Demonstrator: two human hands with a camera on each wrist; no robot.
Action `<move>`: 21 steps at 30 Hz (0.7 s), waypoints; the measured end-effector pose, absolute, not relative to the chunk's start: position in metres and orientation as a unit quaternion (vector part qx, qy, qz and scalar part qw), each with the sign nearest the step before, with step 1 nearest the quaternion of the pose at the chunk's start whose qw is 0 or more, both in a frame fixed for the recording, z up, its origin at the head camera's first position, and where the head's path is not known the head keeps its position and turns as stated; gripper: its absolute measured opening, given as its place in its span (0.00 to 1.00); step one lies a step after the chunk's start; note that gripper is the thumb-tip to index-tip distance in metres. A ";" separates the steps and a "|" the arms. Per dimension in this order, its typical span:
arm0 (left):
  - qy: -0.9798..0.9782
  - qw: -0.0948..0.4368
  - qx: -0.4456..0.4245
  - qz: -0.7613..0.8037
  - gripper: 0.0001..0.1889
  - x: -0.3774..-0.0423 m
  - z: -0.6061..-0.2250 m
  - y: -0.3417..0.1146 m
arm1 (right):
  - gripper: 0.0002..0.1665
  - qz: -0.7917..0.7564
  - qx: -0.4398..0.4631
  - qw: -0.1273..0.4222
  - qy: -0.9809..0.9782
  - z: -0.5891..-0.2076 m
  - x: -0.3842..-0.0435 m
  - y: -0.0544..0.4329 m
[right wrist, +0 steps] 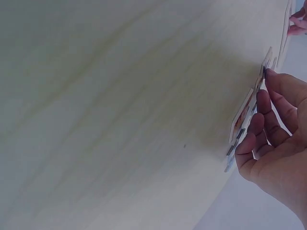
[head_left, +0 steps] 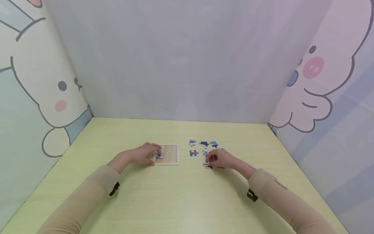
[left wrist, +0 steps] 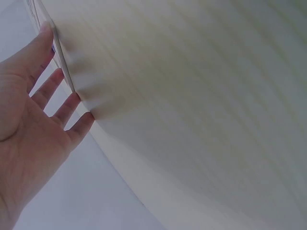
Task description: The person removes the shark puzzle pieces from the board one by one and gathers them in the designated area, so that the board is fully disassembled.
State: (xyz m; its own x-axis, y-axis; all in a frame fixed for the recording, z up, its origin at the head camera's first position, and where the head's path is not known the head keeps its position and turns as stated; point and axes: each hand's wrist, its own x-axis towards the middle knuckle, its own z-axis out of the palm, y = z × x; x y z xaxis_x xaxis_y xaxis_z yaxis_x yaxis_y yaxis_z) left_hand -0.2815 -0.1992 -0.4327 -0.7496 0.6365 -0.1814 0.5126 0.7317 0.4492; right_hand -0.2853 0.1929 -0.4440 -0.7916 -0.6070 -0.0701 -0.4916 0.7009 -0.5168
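Note:
A shallow wooden puzzle tray [head_left: 169, 164] lies on the table with a printed puzzle piece [head_left: 159, 157] in its lower left corner. My left hand [head_left: 145, 153] rests over the tray's left side, the thumb at the near corner. In the left wrist view that hand [left wrist: 41, 108] has its fingers spread and fairly straight along the tray's edge [left wrist: 64, 67]. To the right, my right hand [head_left: 222, 158] pinches a puzzle piece [head_left: 207, 165] low on the table, partly covered by the fingers. The right wrist view shows the right hand [right wrist: 278, 129] with curled fingers beside several pieces.
Loose blue and white pieces lie right of the tray, among them a top piece [head_left: 192, 143], a dark blue piece [head_left: 204, 143], a far right piece [head_left: 214, 144] and a reddish piece [head_left: 193, 153]. Printed fabric walls [head_left: 181, 65] stand behind and beside the pale yellow table [head_left: 181, 198].

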 end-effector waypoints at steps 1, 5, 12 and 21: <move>0.916 0.164 0.313 0.189 0.19 -0.282 -0.433 -0.199 | 0.03 -0.243 -0.302 0.115 0.915 -0.444 -0.285 0.193; 0.916 0.163 0.312 0.190 0.19 -0.282 -0.434 -0.199 | 0.04 -0.244 -0.302 0.105 0.916 -0.438 -0.286 0.190; 0.916 0.161 0.312 0.195 0.20 -0.282 -0.434 -0.199 | 0.06 -0.253 -0.326 0.089 0.907 -0.418 -0.285 0.177; 0.913 0.148 0.324 0.198 0.24 -0.285 -0.439 -0.201 | 0.09 -0.272 -0.345 0.080 0.895 -0.399 -0.287 0.158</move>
